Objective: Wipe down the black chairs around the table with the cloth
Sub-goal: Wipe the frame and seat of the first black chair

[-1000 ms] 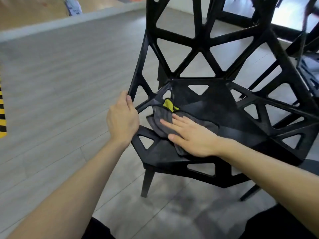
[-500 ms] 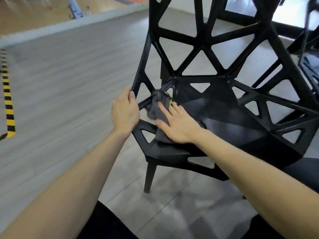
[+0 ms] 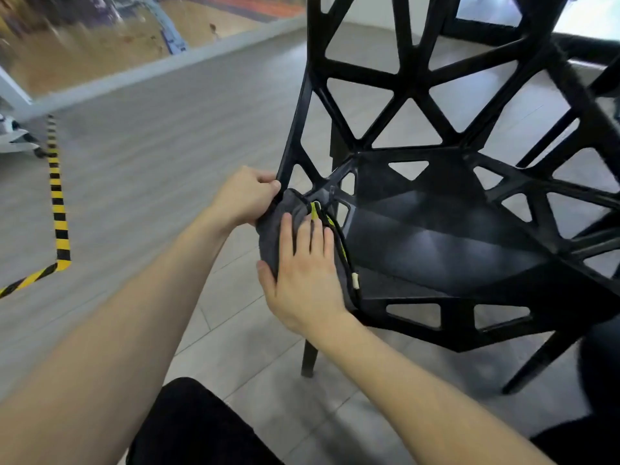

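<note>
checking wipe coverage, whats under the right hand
The right hand presses flat on the grey cloth, draped over the chair seat's left edge. The edge beneath is covered.

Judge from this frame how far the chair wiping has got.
Done: nothing shows as finished. In hand: the right hand presses the grey cloth flat on the black chair seat's left edge, while the left hand grips its frame. Left: the backrest and legs.
</note>
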The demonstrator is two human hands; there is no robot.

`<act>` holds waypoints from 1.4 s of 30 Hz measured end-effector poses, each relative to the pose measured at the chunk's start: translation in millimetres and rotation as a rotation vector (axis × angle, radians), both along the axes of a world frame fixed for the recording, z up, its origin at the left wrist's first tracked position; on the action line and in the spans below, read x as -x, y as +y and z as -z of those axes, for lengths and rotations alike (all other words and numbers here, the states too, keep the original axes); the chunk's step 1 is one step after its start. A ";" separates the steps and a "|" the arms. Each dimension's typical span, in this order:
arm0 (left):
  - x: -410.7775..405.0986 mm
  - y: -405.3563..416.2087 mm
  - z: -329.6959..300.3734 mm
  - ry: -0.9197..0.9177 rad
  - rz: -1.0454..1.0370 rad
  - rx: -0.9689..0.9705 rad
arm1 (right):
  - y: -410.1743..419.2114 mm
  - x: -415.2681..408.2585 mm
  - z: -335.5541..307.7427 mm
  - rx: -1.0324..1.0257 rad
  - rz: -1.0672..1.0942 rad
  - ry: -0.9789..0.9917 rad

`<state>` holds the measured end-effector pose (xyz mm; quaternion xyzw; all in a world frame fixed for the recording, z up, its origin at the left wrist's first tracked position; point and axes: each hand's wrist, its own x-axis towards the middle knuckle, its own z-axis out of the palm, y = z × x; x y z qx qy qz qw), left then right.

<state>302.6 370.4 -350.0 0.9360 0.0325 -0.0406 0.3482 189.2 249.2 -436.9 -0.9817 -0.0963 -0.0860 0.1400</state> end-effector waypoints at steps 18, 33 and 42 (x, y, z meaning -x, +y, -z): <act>-0.7 -0.2 -10.2 0.151 -0.060 0.137 | -32.7 13.4 22.0 0.076 -0.164 -0.181; 85.3 11.7 45.2 0.132 -0.024 0.483 | -78.2 -121.9 -64.4 -0.034 0.215 -0.023; 79.4 8.9 46.6 0.152 -0.105 0.539 | -99.1 -81.7 -94.7 -0.362 -0.055 -0.029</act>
